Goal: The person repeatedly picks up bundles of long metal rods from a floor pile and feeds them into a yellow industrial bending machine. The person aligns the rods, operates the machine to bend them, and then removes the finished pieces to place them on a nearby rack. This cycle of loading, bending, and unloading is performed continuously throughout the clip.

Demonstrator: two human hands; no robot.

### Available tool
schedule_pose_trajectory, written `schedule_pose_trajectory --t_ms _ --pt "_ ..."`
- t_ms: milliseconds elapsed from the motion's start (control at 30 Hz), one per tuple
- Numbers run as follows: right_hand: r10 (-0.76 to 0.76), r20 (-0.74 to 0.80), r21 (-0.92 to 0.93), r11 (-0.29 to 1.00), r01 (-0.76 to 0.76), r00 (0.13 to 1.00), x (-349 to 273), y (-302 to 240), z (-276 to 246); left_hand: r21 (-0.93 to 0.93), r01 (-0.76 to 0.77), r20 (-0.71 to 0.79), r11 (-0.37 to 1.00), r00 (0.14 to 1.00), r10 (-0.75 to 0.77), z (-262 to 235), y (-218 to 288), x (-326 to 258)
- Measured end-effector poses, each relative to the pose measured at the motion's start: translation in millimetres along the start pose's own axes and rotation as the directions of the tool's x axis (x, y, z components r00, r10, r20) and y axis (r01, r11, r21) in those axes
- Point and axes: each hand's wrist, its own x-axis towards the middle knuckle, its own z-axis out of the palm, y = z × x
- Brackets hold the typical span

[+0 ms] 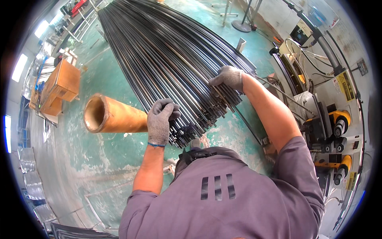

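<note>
Big bunch of dark rods [159, 51] laid out in front, near ends toward the body. Gloved right hand [228, 77] is on their right side, left hand [160, 121] curled by the left edge near 1 tan tube [123, 116]; can't tell if either's actually clamped on a rod.

The left hand [158, 121] is gloved in mottled grey, with a blue wristband [156, 145]; the right hand [229, 78] is grey too. Between and beyond them, glossy black rods [169, 55] show silvery streaks. Left of the left hand, a tube [124, 115] is orange-tan; below both, the mauve-grey shirt [254, 175] bears three black bars [217, 188]. Right of the right hand, a machine [341, 117] mixes white, black and yellow.
</note>
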Motion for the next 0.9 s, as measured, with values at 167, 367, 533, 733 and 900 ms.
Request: schedule_pose_trajectory --t_ms 167,367,533,733,900 --pt "0.038 -0.094 -0.373 0.925 -0.070 0.995 23 19 0 0.012 0.004 0.090 1.000 0.996 -0.005 24 10 2" --pt "0.099 -0.097 -0.132 0.985 -0.112 0.990 15 31 -5 0.005 0.003 0.158 1.000 0.987 -0.003 47 16 9" --pt "0.110 -0.065 0.030 0.994 -0.108 0.992 -9 35 -18 -0.049 0.078 0.196 0.996 0.978 -0.067 64 18 23" --pt "0.205 -0.015 0.165 0.966 -0.200 0.979 -90 63 -18 -0.137 0.205 0.275 0.969 0.948 -0.161 99 7 55" --pt "0.163 -0.239 -0.141 0.970 -0.200 0.957 -227 117 11 -0.252 0.414 0.462 0.875 0.846 -0.267 126 -2 103"
